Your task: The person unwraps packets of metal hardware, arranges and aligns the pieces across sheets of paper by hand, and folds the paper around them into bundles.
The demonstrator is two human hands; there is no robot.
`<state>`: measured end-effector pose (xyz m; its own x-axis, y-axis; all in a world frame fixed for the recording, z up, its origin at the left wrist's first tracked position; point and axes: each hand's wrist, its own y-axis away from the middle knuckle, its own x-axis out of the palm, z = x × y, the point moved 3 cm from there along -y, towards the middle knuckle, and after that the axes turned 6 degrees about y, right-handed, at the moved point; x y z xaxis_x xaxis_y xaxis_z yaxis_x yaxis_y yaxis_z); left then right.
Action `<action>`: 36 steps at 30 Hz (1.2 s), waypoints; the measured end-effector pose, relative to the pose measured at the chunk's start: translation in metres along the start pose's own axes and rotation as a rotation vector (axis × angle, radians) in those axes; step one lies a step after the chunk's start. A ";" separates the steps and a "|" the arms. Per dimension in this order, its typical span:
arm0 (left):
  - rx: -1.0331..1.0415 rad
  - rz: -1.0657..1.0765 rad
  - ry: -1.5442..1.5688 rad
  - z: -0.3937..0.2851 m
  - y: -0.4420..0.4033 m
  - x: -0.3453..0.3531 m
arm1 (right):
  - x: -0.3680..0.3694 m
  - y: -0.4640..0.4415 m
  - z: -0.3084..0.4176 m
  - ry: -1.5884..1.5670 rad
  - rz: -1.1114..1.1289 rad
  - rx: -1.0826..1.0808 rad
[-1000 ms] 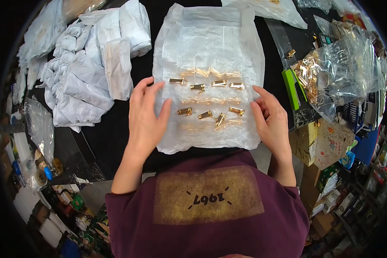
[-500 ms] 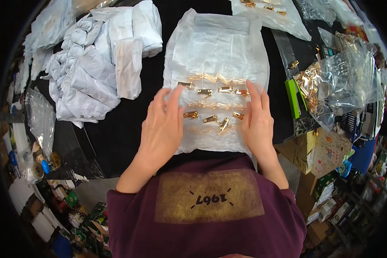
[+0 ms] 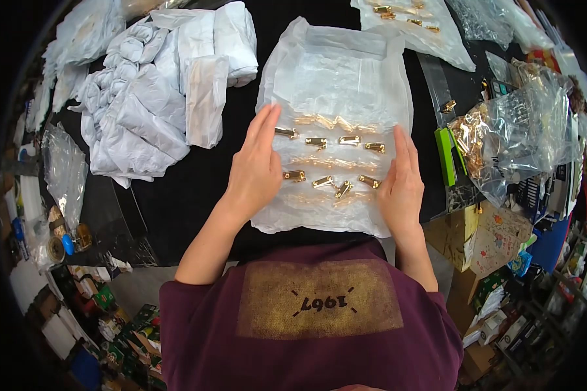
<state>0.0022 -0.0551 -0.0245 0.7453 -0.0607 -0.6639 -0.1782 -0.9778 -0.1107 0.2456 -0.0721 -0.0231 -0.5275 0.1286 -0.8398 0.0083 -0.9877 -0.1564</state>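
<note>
On the worktop (image 3: 166, 208), white paper (image 3: 339, 72) bearing gold pieces (image 3: 316, 141), its long axis laid twelve-to-six, is flanked about equally by the open left hand (image 3: 254, 171) at eight o'clock and open right hand (image 3: 401, 189) at four.

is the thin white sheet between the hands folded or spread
Mostly spread out: the thin white sheet lies broad and wrinkled on the black tabletop, gold metal clips exposed on it.

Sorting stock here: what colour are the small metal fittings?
The metal fittings are gold, best seen in head view.
</note>
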 end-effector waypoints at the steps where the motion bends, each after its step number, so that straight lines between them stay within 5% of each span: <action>1: 0.003 0.001 0.001 -0.003 -0.002 -0.003 | -0.004 -0.001 0.002 -0.029 0.009 0.030; 6: -0.002 0.006 0.038 -0.021 -0.017 -0.023 | -0.029 -0.018 0.012 -0.043 0.069 -0.013; 9: 0.060 0.015 -0.058 -0.017 -0.044 -0.032 | -0.034 -0.051 0.013 0.089 -0.018 -0.246; 13: 0.167 -0.049 -0.198 -0.010 -0.088 -0.037 | -0.021 -0.103 0.012 0.204 -0.028 -0.192; 18: 0.064 -0.108 -0.283 -0.004 -0.103 -0.030 | 0.010 -0.127 -0.011 0.268 0.011 -0.163; 24: 0.003 -0.138 -0.191 -0.024 -0.055 -0.052 | -0.031 -0.072 -0.002 -0.042 0.101 -0.271; 29: -0.058 0.405 0.093 -0.018 -0.033 -0.036 | -0.029 -0.050 -0.015 -0.138 0.357 -0.326; 32: -0.064 0.632 0.180 -0.022 -0.027 -0.022 | -0.017 -0.054 -0.027 -0.691 0.497 0.114; 36: -0.227 0.575 0.223 -0.036 -0.032 -0.017 | -0.018 -0.074 -0.011 -0.993 0.073 0.110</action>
<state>0.0181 -0.0297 0.0173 0.6918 -0.6022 -0.3984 -0.4657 -0.7938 0.3911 0.2638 -0.0007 -0.0025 -0.9996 -0.0160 -0.0224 0.0167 -0.9994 -0.0309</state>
